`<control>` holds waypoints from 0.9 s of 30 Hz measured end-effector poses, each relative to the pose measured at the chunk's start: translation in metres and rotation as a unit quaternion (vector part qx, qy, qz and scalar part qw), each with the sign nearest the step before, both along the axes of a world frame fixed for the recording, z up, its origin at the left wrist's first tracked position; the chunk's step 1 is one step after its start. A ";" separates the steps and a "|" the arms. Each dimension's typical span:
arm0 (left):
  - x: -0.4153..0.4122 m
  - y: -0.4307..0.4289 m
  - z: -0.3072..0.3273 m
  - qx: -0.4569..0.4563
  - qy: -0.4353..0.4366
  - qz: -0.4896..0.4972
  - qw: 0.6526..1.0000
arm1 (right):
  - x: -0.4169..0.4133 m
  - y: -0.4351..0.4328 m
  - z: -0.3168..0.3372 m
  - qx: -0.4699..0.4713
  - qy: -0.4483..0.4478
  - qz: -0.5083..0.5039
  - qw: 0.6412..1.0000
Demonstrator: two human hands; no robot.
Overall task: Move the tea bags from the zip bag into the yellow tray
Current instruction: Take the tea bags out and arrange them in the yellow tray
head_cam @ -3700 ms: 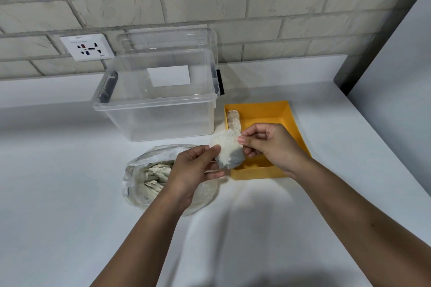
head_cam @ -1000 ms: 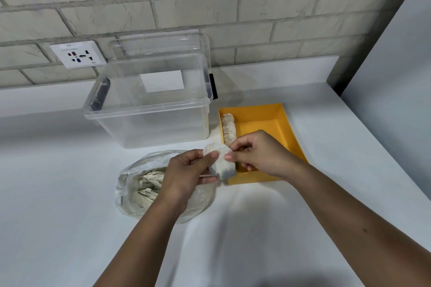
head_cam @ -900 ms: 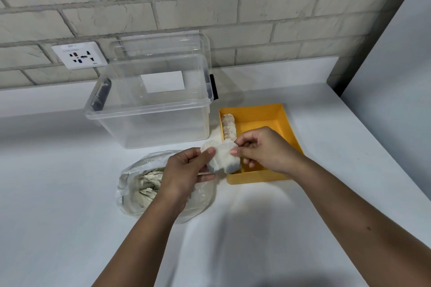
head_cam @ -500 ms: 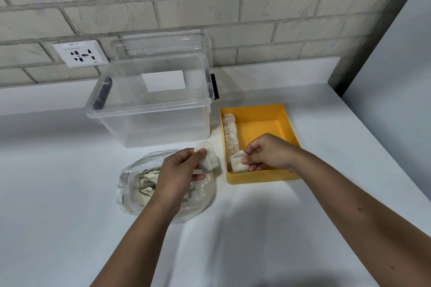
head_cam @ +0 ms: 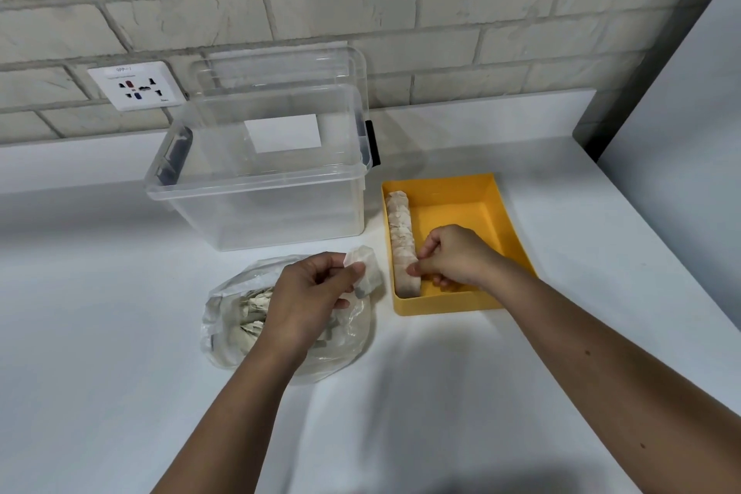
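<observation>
White counter [head_cam: 120, 333] is carrying the tray [head_cam: 453, 209]. At the tray's left wall, the right hand [head_cam: 453, 257] is pinching a tea bag [head_cam: 407, 282] onto the row [head_cam: 399, 221], probably for tight packing. Left of it, the left hand [head_cam: 308, 289] is gripping spares [head_cam: 367, 273] over the zip bag [head_cam: 236, 317], staged for handover.

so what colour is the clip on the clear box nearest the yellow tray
Black; the clip shows best in the head view.

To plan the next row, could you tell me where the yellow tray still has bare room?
The tray floor is bare between the row of tea bags and the right wall, behind the right hand. The left wall is crowded, and the hand fills the front.
</observation>
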State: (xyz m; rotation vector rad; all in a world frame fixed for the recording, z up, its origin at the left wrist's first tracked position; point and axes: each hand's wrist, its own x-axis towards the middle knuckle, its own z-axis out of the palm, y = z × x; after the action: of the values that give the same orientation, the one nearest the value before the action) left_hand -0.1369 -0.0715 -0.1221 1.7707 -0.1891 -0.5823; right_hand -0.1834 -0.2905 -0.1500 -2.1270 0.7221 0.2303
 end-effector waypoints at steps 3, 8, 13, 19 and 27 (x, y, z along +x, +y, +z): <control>0.004 -0.005 0.004 0.036 -0.059 -0.019 0.997 | -0.008 -0.005 0.022 -0.007 -0.062 0.007 0.998; 0.011 -0.027 0.018 0.045 -0.138 -0.077 0.986 | -0.020 0.000 0.060 0.069 -0.109 0.090 0.988; 0.016 -0.047 0.021 0.066 -0.172 -0.134 0.974 | -0.025 0.001 0.063 -0.032 -0.166 0.065 0.983; 0.022 -0.044 -0.003 0.203 -0.256 -0.129 0.937 | -0.033 -0.004 0.040 -0.021 -0.058 0.096 0.993; 0.019 -0.043 -0.022 0.328 -0.287 -0.142 0.889 | -0.022 -0.005 0.006 0.052 -0.001 0.086 0.995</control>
State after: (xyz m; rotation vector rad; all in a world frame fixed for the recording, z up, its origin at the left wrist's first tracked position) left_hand -0.1180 -0.1148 -0.1445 2.5793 -0.7429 -0.3194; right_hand -0.2058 -0.2956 -0.1440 -2.0896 0.5141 0.3519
